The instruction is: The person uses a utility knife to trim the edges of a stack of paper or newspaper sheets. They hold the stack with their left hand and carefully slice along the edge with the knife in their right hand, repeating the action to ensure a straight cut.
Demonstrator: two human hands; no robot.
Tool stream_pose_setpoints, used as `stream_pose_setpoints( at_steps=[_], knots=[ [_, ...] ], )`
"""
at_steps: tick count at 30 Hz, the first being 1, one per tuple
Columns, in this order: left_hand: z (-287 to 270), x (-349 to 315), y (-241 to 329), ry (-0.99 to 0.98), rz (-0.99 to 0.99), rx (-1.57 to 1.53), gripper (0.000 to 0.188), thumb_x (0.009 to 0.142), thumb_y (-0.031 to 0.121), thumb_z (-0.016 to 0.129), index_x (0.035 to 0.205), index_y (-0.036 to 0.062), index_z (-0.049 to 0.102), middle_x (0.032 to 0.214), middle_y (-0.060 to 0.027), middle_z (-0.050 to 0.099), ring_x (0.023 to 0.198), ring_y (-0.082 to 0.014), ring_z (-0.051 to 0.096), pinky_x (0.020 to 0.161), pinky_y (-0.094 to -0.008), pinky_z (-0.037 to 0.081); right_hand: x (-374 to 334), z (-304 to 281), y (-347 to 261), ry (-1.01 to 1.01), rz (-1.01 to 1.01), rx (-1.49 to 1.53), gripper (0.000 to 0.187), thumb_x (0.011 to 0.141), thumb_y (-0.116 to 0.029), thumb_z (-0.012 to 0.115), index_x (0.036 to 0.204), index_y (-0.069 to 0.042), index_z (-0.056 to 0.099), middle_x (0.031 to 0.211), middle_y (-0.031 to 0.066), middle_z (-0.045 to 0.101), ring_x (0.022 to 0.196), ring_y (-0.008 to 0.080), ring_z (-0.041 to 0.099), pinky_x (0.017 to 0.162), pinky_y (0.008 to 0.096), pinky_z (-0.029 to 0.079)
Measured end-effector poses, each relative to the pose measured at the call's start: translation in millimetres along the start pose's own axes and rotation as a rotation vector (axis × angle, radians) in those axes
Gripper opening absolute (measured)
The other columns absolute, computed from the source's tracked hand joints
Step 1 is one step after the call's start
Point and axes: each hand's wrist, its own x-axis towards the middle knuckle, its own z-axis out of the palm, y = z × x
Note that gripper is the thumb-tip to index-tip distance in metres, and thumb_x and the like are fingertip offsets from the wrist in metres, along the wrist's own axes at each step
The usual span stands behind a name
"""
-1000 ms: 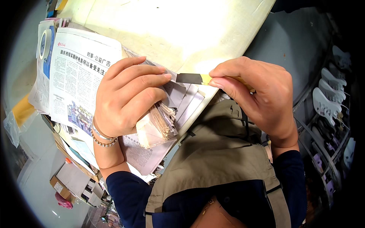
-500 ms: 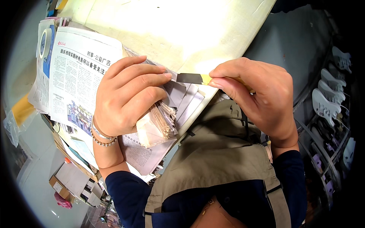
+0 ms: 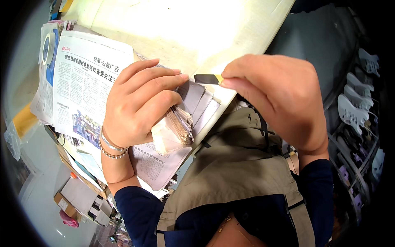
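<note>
My left hand (image 3: 140, 99) is curled over a thick wad of folded paper (image 3: 175, 129) with browned, layered edges; its thumb is hidden. Newspaper sheets (image 3: 150, 164) spread out beneath the wad. In a pinch of thumb and forefinger, my right hand (image 3: 279, 96) holds a utility knife (image 3: 207, 79). Its flat dark blade points left, just beyond my left fingertips, and a bit of yellow handle shows at the pinch. The rest of the knife is hidden in my hand. Below the blade, grey and white sheets (image 3: 201, 103) fan out near the table edge.
A large newspaper (image 3: 82, 86) covers the left part of the pale table (image 3: 177, 29). A tape roll (image 3: 48, 47) lies at its far left. White guitar-body-shaped pieces (image 3: 352, 111) stand on a rack to the right. A cardboard box (image 3: 65, 203) sits lower left.
My right hand has moved slightly up and turned, and the knife has moved a little right and up. My left hand and the wad have shifted slightly right.
</note>
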Motion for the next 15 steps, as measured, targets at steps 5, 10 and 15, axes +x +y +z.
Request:
stream_pose_setpoints(
  at_steps=[5,10,15],
  knots=[
    [1.4,1.3,-0.1,-0.007,0.002,-0.003,0.019,0.068,0.017,0.070,0.078,0.0074,0.058,0.103,-0.0087,0.073,0.098,-0.0267,0.069,0.093,-0.0454,0.052,5.0,1.2,7.1,0.013,0.010,0.056,0.007,0.079,-0.006,0.074,0.082,-0.003,0.068,0.074,0.0077,0.068,0.063,0.0238,0.065,0.056,0.0300,0.048],
    [2.7,1.5,0.1,-0.010,-0.009,0.003,0.017,0.068,0.017,0.070,0.078,0.0079,0.058,0.104,-0.0075,0.073,0.100,-0.0264,0.069,0.095,-0.0459,0.051,2.3,1.6,7.8,0.047,-0.036,0.057,0.008,0.078,-0.006,0.075,0.082,-0.003,0.068,0.075,0.0083,0.069,0.064,0.0240,0.066,0.056,0.0301,0.049],
    [2.4,0.3,-1.9,-0.030,0.001,0.005,0.016,0.070,0.017,0.069,0.077,0.0087,0.058,0.103,-0.0061,0.074,0.102,-0.0261,0.069,0.096,-0.0466,0.050,0.2,4.1,9.5,0.059,-0.028,0.073,0.009,0.078,-0.006,0.075,0.083,-0.003,0.069,0.075,0.0088,0.069,0.065,0.0242,0.067,0.056,0.0304,0.049]
  ],
)
